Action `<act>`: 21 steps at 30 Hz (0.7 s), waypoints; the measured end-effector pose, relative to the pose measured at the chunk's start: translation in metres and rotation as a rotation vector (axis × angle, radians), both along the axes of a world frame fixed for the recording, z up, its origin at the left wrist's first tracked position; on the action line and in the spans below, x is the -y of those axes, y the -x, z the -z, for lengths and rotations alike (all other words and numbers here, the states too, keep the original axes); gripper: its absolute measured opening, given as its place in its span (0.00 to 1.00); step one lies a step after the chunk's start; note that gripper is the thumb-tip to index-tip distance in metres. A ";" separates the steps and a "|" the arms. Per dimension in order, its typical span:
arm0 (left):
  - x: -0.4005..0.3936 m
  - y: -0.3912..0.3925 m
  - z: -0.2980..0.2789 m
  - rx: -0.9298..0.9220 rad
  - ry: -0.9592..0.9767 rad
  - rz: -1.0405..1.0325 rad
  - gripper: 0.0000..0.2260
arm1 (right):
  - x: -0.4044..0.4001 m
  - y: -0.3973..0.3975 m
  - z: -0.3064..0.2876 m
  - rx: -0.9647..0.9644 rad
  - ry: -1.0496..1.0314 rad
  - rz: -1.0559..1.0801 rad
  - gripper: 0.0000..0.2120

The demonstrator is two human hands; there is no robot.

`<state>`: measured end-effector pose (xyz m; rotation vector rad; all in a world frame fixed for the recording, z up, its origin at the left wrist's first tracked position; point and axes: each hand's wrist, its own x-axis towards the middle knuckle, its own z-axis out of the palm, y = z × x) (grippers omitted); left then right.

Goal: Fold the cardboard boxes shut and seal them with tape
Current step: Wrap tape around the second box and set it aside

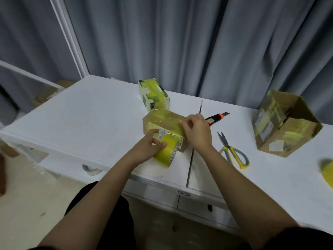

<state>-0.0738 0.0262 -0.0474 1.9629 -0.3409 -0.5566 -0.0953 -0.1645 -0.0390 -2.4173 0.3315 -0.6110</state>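
Observation:
A small brown cardboard box [163, 121] wrapped in yellowish tape lies in the middle of the white table [86, 120]. My left hand [150, 145] grips a yellow tape roll [166, 153] against the box's near end. My right hand [196, 130] rests on the box's right end, its fingers curled over the taped top edge. Behind it stands a white and green box [153, 94], also taped. An open brown box [286, 123] holding smaller taped packages sits at the right.
A black and orange utility knife [217, 117] lies just right of my right hand. Yellow-handled scissors [232, 150] lie nearer the front edge. A second yellow roll [328, 171] shows at the right border. Grey curtains hang behind the table.

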 end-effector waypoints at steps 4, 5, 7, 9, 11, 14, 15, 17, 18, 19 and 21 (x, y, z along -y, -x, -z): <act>-0.002 -0.026 0.001 0.420 -0.113 -0.004 0.19 | -0.029 0.047 0.020 0.140 -0.276 -0.022 0.12; -0.001 -0.036 0.000 0.620 -0.199 0.014 0.18 | -0.039 0.055 0.026 0.093 -0.382 -0.046 0.15; 0.003 -0.054 -0.002 0.838 -0.374 0.159 0.24 | -0.054 0.061 0.038 -0.072 -0.471 -0.088 0.18; 0.008 -0.066 -0.001 0.894 -0.574 0.310 0.28 | -0.062 0.060 0.042 -0.169 -0.524 -0.123 0.20; 0.013 -0.072 0.001 0.965 -0.663 0.335 0.26 | -0.061 0.059 0.039 -0.172 -0.620 -0.137 0.20; 0.015 -0.069 0.001 1.043 -0.708 0.271 0.21 | -0.049 0.064 0.029 -0.141 -0.730 -0.103 0.13; 0.014 -0.066 0.002 1.072 -0.738 0.270 0.20 | -0.044 0.067 0.026 -0.117 -0.760 -0.087 0.11; 0.014 -0.058 0.002 1.116 -0.763 0.250 0.20 | -0.034 0.072 0.016 -0.026 -0.781 -0.026 0.12; 0.015 -0.051 0.001 1.125 -0.742 0.226 0.20 | -0.029 0.076 0.009 0.043 -0.793 -0.006 0.14; 0.016 -0.044 -0.002 1.129 -0.718 0.199 0.19 | -0.024 0.078 0.002 0.113 -0.812 -0.018 0.16; 0.017 -0.032 -0.009 1.121 -0.725 0.159 0.18 | -0.013 0.081 -0.013 0.207 -0.801 -0.132 0.23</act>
